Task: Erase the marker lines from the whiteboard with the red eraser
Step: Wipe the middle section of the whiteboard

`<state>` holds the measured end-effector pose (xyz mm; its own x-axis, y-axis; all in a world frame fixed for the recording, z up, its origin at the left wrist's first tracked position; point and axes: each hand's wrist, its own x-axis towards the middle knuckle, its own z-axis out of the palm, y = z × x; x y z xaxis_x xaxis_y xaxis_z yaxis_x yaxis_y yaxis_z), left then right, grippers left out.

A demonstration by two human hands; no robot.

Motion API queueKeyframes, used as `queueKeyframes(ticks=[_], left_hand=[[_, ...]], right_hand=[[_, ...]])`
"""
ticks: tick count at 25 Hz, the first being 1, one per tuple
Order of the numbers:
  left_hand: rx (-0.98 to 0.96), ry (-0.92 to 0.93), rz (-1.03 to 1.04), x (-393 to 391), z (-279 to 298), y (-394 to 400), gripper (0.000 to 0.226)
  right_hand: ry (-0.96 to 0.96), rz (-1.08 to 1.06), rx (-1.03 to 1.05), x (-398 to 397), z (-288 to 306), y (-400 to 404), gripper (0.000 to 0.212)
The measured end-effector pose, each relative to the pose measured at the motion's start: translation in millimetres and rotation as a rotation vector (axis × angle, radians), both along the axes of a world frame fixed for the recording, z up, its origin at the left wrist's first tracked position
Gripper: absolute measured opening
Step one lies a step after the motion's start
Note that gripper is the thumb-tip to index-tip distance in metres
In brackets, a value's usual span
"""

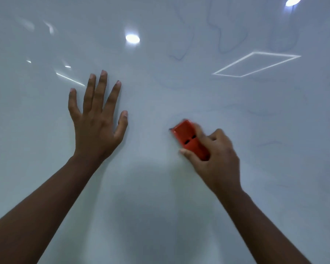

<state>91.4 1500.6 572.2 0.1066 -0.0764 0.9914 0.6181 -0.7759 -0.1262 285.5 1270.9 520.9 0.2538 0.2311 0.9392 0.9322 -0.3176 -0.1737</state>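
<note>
Eraser [189, 139] sits gripped in the right hand [215, 159], its long side pointing up and left on the whiteboard [160, 187]. Faint marker lines [227, 39] lie above and right of it. Left hand [97, 121] rests flat and spread, farther away.

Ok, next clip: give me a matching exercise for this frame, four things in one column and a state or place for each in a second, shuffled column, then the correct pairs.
Column one:
1. left hand
2. right hand
3. red eraser
4. faint blue marker lines

Column two:
A. held in a grip, one end against the whiteboard
B. upper right of the board
C. fingers spread and straight, flat on the board
D. fingers curled round a tool

Pairs: 1-C, 2-D, 3-A, 4-B
</note>
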Motion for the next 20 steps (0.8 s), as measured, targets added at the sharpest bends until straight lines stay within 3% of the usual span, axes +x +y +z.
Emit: queueKeyframes(ticks=[5,8,10,15,20], left_hand=[[0.042,0.016,0.010,-2,-4,7,0.065],[0.037,0.011,0.020,0,-3,5,0.066],[0.037,0.014,0.028,1,-3,5,0.066],[0.048,0.000,0.034,3,-6,6,0.066],[0.039,0.019,0.025,1,-3,9,0.068]], right_hand=[[0.386,0.070,0.424,69,-8,-50,0.082],[0.562,0.124,0.549,94,-8,-66,0.089],[0.580,0.120,0.585,93,5,-60,0.086],[0.358,0.130,0.515,10,29,12,0.076],[-0.084,0.106,0.092,-69,-16,65,0.072]])
